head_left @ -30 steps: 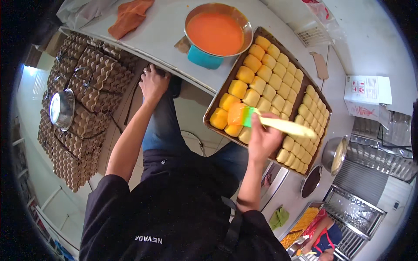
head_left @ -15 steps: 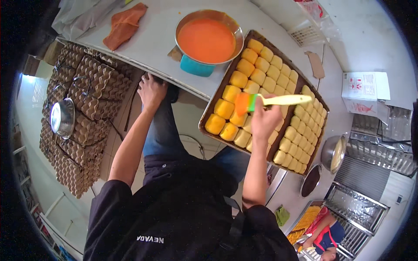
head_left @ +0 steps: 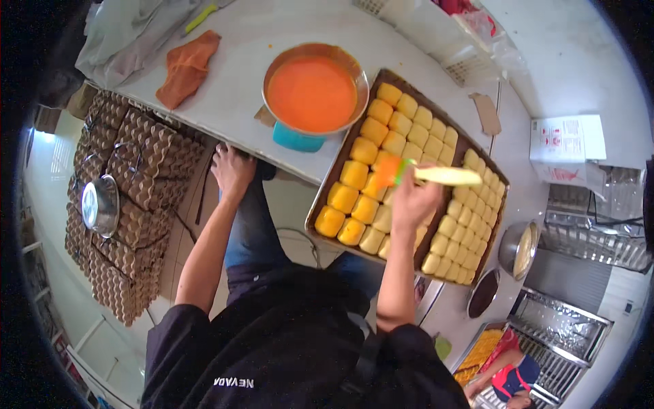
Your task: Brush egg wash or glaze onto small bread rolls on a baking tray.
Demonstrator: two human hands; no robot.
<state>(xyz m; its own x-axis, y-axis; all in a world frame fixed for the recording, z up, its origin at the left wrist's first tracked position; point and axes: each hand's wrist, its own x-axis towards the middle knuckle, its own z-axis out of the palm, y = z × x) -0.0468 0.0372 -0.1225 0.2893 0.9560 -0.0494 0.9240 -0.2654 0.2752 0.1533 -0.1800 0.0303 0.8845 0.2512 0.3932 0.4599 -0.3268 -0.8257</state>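
My right hand (head_left: 415,202) is closed round a pastry brush (head_left: 448,176) with a pale yellow handle and orange-coated bristles. The bristles are over a baking tray (head_left: 464,144) of small buns set in two blocks. On the tray's left side, several buns (head_left: 343,198) look glossy and deeper yellow; the other block's buns (head_left: 458,228) are pale and matte. Left of the tray, a metal bowl (head_left: 363,85) of orange liquid (head_left: 310,95) sits on a turquoise base (head_left: 298,140). My left hand (head_left: 232,168) rests empty at my knee below the table edge, fingers slightly spread.
An orange cloth (head_left: 187,70) lies on the table (head_left: 245,48). Stacked egg trays (head_left: 146,187) on the left bear a metal bowl (head_left: 101,206). To the right are a white box (head_left: 567,146) and two bowls, one metal (head_left: 519,249). Another person (head_left: 507,378) works at lower right.
The brush has moved over the buns slightly and its bristles look blurred. The table and tray sit lower in the view, and one more bun near the front looks glossy.
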